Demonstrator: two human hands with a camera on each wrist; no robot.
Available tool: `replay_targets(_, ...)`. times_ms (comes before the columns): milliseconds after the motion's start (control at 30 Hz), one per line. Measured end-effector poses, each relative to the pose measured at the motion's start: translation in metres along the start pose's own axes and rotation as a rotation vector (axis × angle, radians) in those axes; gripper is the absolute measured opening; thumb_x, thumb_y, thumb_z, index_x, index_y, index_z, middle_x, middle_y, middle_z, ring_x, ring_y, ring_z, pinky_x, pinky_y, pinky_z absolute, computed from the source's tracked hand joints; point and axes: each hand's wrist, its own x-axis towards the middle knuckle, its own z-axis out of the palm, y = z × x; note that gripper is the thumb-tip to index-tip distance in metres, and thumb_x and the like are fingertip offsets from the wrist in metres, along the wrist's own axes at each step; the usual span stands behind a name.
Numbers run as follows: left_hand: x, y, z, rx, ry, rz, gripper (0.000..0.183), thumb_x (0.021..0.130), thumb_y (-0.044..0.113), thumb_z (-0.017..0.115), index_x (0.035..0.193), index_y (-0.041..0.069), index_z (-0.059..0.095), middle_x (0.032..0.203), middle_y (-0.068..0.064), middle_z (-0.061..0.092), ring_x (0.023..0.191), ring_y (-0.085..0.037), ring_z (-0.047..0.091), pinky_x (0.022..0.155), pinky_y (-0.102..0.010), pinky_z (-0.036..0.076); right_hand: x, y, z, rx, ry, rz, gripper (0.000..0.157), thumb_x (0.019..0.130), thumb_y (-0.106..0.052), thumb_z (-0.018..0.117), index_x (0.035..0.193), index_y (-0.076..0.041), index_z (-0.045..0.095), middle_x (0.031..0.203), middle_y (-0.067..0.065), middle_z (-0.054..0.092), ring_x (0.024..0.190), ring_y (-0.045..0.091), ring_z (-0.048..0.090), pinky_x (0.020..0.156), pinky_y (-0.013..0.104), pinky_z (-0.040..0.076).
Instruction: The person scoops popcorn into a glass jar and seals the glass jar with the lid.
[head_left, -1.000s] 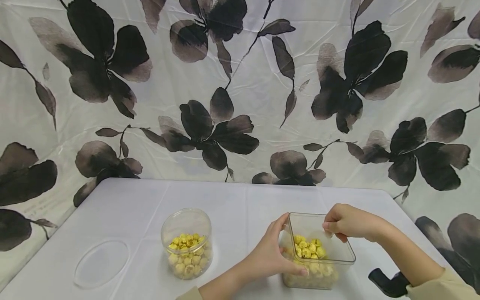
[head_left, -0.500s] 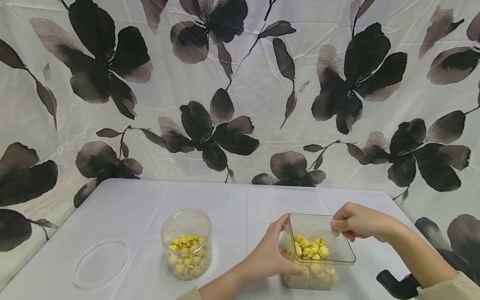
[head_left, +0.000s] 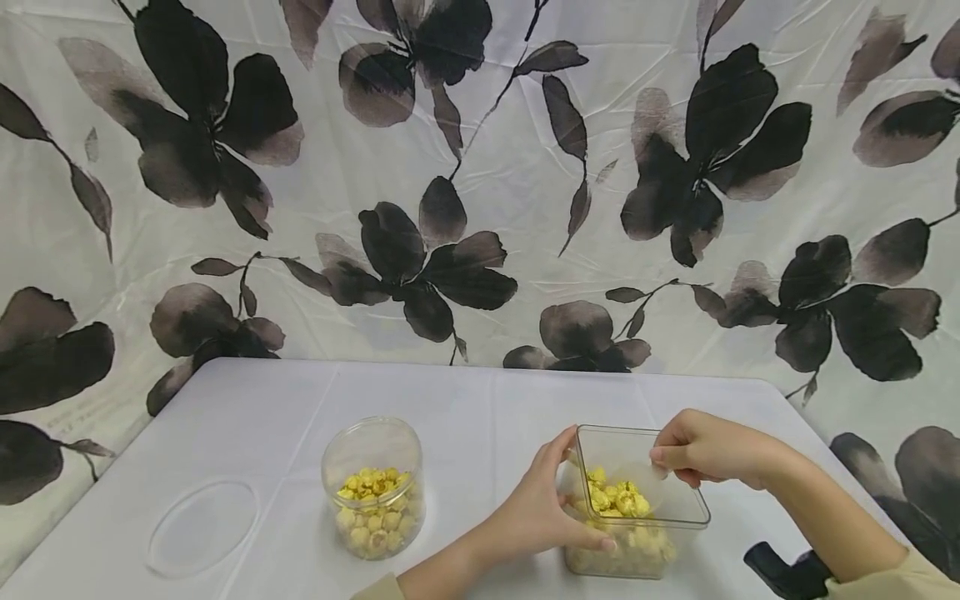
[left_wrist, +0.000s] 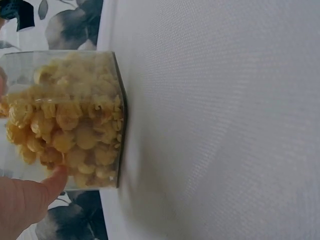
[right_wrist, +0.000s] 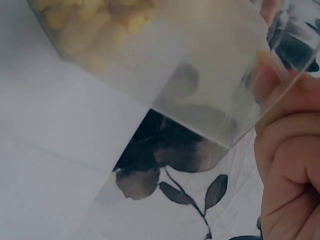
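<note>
In the head view, my left hand [head_left: 528, 508] grips the left side of a square clear container [head_left: 667, 523], thumb on the front wall and fingers at the back. Yellow popcorn [head_left: 628, 500] fills its lower part, also seen through the wall in the left wrist view as popcorn [left_wrist: 65, 130]. My right hand [head_left: 712, 448] is at the container's right rim, fingers curled and dipping just inside. It pinches a thin clear utensil [head_left: 659, 472], mostly hidden by the fingers and hard to see against the clear walls. The right wrist view shows curled fingers [right_wrist: 290, 115] beside the clear wall.
A round clear jar [head_left: 375, 492] with popcorn stands left of the container, without a lid on it. A clear round lid [head_left: 202, 529] lies flat farther left on the white table [head_left: 450, 408]. A floral curtain [head_left: 480, 192] hangs behind. A black object [head_left: 783, 571] shows under the right forearm.
My right hand moved slightly right along the rim, then back left and a little lower. The popcorn inside the square container has shifted and its heap has changed shape. The left hand stayed still.
</note>
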Motion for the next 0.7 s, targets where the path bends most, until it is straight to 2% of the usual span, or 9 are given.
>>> replay_targets(200,-0.0005,0.0001,-0.0005,-0.001,-0.001,-0.007,0.112,0.060,0.022,0.089,0.147,0.026,0.018,0.135,0.006,0.030,0.126,-0.016,0.031,0.093,-0.033,0.045,-0.0007,0.0009,0.0056,0.060,-0.015,-0.008,0.031,0.095,-0.006,0.047,0.075,0.014,0.058,0.050,-0.001,0.040,0.038,0.003,0.020,0.037,0.018,0.015)
replay_targets(467,-0.0011,0.0012,0.0007,-0.007,-0.007,-0.004,0.113,0.061,0.020,0.089,0.148,0.023,0.018,0.136,0.004,0.030,0.126,-0.017,0.031,0.093,-0.035,0.045,-0.0065,0.0018,0.0056,0.118,-0.018,0.007,0.030,0.095,-0.007,0.046,0.080,0.017,0.057,0.050,-0.001,0.043,0.036,0.002,0.021,0.036,0.017,0.017)
replay_targets(700,-0.0004,0.0019,0.0013,-0.010,0.000,0.030,0.112,0.060,0.018,0.089,0.147,0.022,0.019,0.136,0.000,0.030,0.126,-0.019,0.031,0.092,-0.030,0.045,-0.0087,0.0026,0.0043,0.144,-0.019,0.026,0.031,0.095,-0.008,0.046,0.084,0.020,0.057,0.052,-0.002,0.046,0.037,0.001,0.024,0.037,0.015,0.020)
